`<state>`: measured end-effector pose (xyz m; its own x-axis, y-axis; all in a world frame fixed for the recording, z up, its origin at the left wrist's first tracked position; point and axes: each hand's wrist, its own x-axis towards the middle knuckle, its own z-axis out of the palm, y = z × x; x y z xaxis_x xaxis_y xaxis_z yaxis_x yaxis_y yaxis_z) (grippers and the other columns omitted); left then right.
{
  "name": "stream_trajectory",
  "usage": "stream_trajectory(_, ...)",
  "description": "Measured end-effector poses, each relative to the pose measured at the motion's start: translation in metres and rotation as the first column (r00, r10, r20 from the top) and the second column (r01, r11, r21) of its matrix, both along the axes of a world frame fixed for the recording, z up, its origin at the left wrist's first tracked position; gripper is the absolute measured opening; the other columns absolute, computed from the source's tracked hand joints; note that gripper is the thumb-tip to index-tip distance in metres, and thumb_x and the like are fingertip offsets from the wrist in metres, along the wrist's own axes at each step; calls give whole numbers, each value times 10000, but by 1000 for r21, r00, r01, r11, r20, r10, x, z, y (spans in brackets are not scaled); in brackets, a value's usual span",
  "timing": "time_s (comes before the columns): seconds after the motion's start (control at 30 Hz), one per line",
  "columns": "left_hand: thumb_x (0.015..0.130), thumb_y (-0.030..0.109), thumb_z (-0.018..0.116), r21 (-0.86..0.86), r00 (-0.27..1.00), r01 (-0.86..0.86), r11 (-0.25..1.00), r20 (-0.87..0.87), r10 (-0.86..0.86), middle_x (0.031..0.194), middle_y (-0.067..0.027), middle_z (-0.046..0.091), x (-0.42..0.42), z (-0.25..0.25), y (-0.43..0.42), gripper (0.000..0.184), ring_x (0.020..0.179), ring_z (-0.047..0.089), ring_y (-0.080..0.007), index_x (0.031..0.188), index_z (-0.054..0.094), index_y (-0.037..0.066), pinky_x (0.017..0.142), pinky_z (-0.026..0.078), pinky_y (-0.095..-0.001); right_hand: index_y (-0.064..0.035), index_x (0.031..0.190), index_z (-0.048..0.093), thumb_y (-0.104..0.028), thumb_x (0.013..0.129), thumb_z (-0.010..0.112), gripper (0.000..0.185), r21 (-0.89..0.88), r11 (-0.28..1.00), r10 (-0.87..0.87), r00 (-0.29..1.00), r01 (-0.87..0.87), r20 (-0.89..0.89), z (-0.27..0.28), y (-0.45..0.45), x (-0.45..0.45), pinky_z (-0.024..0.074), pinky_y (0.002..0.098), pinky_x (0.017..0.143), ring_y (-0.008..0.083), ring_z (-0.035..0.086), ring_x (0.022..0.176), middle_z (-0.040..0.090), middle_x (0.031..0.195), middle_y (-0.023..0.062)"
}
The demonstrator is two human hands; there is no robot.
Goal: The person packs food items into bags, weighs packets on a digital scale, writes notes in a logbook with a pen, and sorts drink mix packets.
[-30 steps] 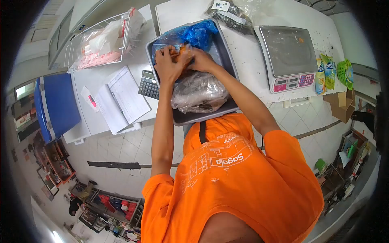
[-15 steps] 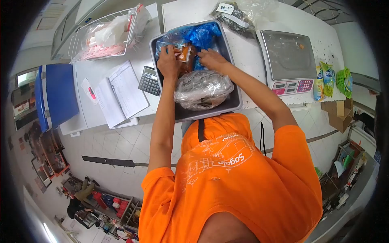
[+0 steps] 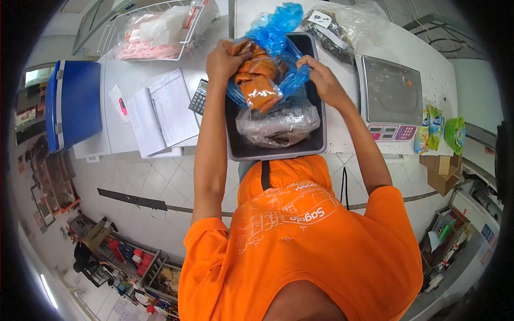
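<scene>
Above the grey tub (image 3: pixel 316 142): blue bag (image 3: pixel 276 37) w/ orange pkts (image 3: pixel 259 91), both hands on it

Far L, a blue cooler (image 3: pixel 80 104) stands by the tbl end, well apart from the work. Next comes a wire basket (image 3: pixel 194 29) and, nearer the person, an open notebook (image 3: pixel 168 109). Calculator (image 3: pixel 198 97) sits just beside the L forearm, so slack on that flank looks tight.

L hand (image 3: pixel 224 63): fingers curled, gripping the upper pkts; can't tell if film lies b/w. Blue bag & pkts are at the tub's far half, plastic bunched up past the far rim; lower pkts lie just beyond a clear bag (image 3: pixel 278 125), which fills most of the near half. Near rim is close to the person's waist.

R hand (image 3: pixel 324 83): over the R rim, fingers bent in, seemingly pinching the blue bag's edge. Step in hand, as I read it: handling pkts in the opened film, L on contents, R on plastic. Next move calls for a steady L grip & film held aside; loose plastic could snag, pkts could slide.

Further R, a dark bag (image 3: pixel 332 35) w/ white label is close past the tub's far R corner, limiting swing there. A strip of white tbl (image 3: pixel 337 136) shows b/w tub & scale (image 3: pixel 393 88), giving the R elbow some leeway.
</scene>
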<state>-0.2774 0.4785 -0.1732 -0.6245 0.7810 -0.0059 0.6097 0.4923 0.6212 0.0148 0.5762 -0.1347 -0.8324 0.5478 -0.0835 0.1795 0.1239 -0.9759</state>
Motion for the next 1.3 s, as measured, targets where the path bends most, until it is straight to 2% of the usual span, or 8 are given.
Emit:
stream_trajectory(0.23, 712, 496, 854, -114, 986, 117, 987, 135, -101, 1108, -274, 690, 16, -44, -24, 842, 1048, 670, -447, 1267, 557, -64, 921, 532, -429, -80, 1097, 660, -274, 836, 787, 350, 338, 858, 149, 818, -386, 556, -20, -25, 20, 429, 358, 933, 250, 613, 961, 657, 1110, 106)
stream_trajectory(0.37, 732, 121, 817, 6, 990, 124, 992, 65, -124, 1068, -271, 696, 19, -20, -53, 516, 1008, 673, -430, 1185, 622, -29, 894, 531, -432, -63, 981, 657, -152, 775, 787, 260, 596, 797, 34, 992, -101, 122, 0, -38, 20, 425, 414, 913, 297, 615, 951, 653, 1081, 110)
stream_trajectory(0.67, 759, 129, 682, 210, 996, -56, 976, -49, 68, 791, -216, 713, 27, 49, -48, 218, 721, 712, -330, 905, 773, -4, 719, 553, -397, -72, 999, 613, -128, 776, 784, 287, -53, 999, -7, 995, 2, -95, 31, -27, 14, 401, 261, 806, 178, 531, 909, 588, 983, 89)
stream_trajectory(0.77, 763, 130, 650, 96, 996, -73, 993, 54, 68, 761, -202, 708, 17, 39, -40, 235, 673, 699, -308, 914, 778, 3, 695, 551, -389, -97, 1141, 615, -201, 757, 844, 459, -205, 964, 220, 940, -169, 261, 56, -11, 6, 429, 304, 828, 205, 573, 951, 626, 1053, 100)
stream_trajectory(0.87, 763, 140, 650, 130, 999, 28, 991, -36, -24, 708, -178, 696, 17, 34, -25, 229, 637, 682, -305, 895, 781, 8, 684, 551, -383, -126, 1305, 555, -290, 757, 855, 646, 698, 711, -115, 993, 83, -1, 36, 17, -17, 457, 384, 869, 274, 627, 1006, 667, 1078, 115)
stream_trajectory(1.0, 774, 155, 666, 120, 989, 140, 983, 20, -144, 967, -190, 712, 23, 43, -21, 360, 878, 691, -323, 1110, 732, 44, 835, 536, -383, -121, 1351, 557, -288, 804, 803, 623, 923, 352, -252, 934, -156, 254, 4, 41, -38, 458, 470, 939, 337, 651, 1053, 702, 1092, 138)
stream_trajectory(1.17, 747, 296, 829, 400, 700, 560, 726, 241, -673, 1263, -186, 619, 38, 53, -56, 643, 1164, 599, -353, 1306, 589, 87, 1017, 461, -398, -41, 1263, 639, -144, 800, 747, 486, 524, 841, -166, 860, -132, 483, -8, 49, -34, 505, 441, 933, 389, 658, 1046, 707, 1057, 200)
stream_trajectory(1.3, 830, 207, 803, 272, 836, 526, 806, 5, -548, 1051, -159, 686, 35, 20, -75, 261, 1005, 663, -335, 995, 702, 32, 871, 516, -398, 27, 1211, 640, -47, 792, 669, 427, 587, 797, -233, 969, 143, 81, 0, 46, -31, 519, 427, 832, 416, 653, 958, 688, 1149, 225)
